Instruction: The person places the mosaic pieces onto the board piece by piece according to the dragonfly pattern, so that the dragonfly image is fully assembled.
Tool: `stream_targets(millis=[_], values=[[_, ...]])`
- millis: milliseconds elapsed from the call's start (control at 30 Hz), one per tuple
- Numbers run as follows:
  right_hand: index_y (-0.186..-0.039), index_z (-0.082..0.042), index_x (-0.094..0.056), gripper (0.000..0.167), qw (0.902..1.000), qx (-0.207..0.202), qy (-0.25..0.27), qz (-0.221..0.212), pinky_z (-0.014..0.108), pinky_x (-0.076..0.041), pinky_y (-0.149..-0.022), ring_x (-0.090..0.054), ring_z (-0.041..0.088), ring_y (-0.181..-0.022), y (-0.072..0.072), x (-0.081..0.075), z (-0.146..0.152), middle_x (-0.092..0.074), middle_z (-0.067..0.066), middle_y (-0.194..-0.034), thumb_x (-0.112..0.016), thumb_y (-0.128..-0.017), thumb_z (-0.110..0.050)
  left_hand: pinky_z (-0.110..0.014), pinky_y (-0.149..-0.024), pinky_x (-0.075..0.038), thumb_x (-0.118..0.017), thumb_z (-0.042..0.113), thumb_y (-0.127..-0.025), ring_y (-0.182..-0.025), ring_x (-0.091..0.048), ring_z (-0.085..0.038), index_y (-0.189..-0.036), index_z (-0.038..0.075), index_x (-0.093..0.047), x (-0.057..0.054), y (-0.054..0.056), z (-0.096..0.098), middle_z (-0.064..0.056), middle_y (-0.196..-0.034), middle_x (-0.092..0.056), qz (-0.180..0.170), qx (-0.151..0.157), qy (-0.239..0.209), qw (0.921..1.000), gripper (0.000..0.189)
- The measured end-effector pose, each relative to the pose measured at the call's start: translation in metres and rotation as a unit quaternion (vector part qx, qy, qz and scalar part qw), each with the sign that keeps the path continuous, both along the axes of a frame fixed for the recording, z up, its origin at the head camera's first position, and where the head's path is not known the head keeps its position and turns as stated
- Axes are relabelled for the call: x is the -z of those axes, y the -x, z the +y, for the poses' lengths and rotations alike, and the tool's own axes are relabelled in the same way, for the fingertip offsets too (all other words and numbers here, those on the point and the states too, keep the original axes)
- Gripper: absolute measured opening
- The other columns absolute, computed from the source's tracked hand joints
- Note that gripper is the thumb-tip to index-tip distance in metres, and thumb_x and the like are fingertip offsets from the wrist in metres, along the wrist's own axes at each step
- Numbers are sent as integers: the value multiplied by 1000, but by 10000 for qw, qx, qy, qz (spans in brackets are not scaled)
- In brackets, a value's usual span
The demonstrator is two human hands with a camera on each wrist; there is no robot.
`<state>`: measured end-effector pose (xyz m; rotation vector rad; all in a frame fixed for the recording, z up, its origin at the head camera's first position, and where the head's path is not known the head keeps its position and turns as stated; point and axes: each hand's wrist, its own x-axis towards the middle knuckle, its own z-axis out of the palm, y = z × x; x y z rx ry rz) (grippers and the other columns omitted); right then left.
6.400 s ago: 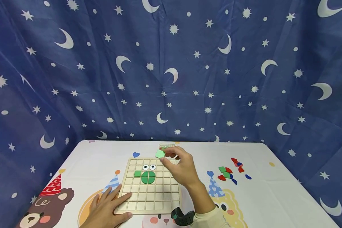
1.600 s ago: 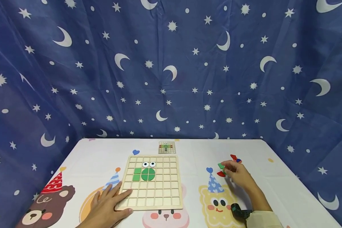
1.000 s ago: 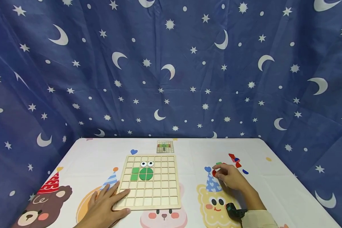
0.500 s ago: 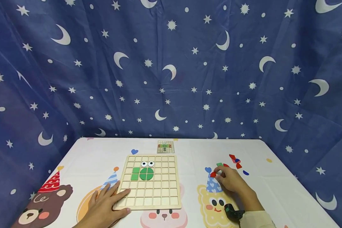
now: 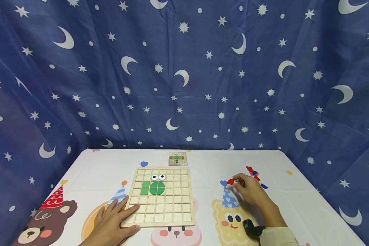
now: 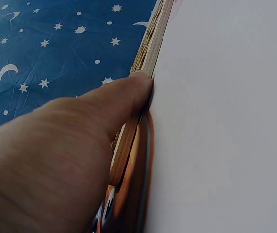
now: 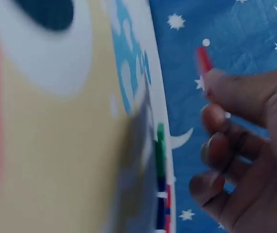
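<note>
My left hand [image 5: 112, 222] lies at the lower left of a wooden grid board [image 5: 169, 217], fingers spread, its thumb [image 6: 140, 82] against the board's edge in the left wrist view. On the board, two eye pieces [image 5: 158, 177] sit above a dark green circle [image 5: 157, 188] made of quarter pieces. Left of the circle are two lighter green squares [image 5: 145, 188], one below the other. Off to the right, my right hand [image 5: 250, 191] pinches a red round-edged piece [image 5: 230, 181] between thumb and index finger. That red piece [image 7: 204, 60] appears edge-on and raised in the right wrist view.
Behind the board lies a small picture card [image 5: 178, 159] with a similar figure. Loose red pieces [image 5: 249, 169] and a blue piece [image 5: 264, 186] lie beyond the right hand, which partly hides the pile. A star-and-moon curtain [image 5: 184, 85] hangs behind the table.
A green square that the right hand held above the board now sits below the first one. The right hand has moved right to the pile and picked up the red piece. My left hand stayed.
</note>
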<state>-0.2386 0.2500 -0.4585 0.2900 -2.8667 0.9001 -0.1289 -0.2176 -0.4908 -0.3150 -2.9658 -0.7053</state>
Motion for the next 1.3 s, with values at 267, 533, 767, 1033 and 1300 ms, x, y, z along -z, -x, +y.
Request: stream_targets(millis=[267, 533, 767, 1033, 1300], values=[[-106, -4, -68, 23, 9932, -449, 178, 1055, 26, -43, -55, -48, 14, -67, -10, -29, -8, -53, -5, -77, -73, -84, -3, -69, -98, -11, -65, 68, -76, -135, -24, -49, -132, 30, -62, -1, -1, -2, -12, -148, -40, -146, -44, 30, 9999, 68], [-103, -9, -69, 26, 9678, -1232, 360, 2167, 23, -43, -51, -48, 8, -64, -27, -63, -22, -55, -13, -79, -76, -80, 3, -72, -97, -12, -64, 72, -73, -135, -25, -48, -130, 32, -63, 3, -1, 1, -10, -147, -42, -224, -177, 112, 9995, 69], [-103, -11, -69, 29, 9446, -1799, 686, 2658, 26, -45, -53, -49, 7, -63, -41, -84, -39, -58, -12, -84, -77, -79, 2, -71, -96, -12, -63, 74, -72, -135, -26, -46, -129, 33, -64, 5, -1, 2, -9, -147, -42, -265, -213, 111, 9994, 70], [-101, -10, -69, 33, 9091, -2304, 1162, 3270, 25, -44, -54, -49, 12, -69, -40, -103, -80, -62, -5, -86, -79, -74, 4, -72, -96, -11, -63, 74, -72, -135, -25, -46, -128, 33, -64, 4, 0, 0, -9, -147, -42, -276, -229, 118, 9993, 70], [-102, -6, -69, 25, 9023, -2519, 1432, 3194, 28, -46, -56, -50, 12, -68, -29, -107, -127, -63, -3, -87, -75, -79, 0, -71, -98, -10, -63, 74, -72, -136, -23, -47, -129, 33, -63, 1, 3, 1, -9, -148, -41, -279, -180, 78, 9994, 71]])
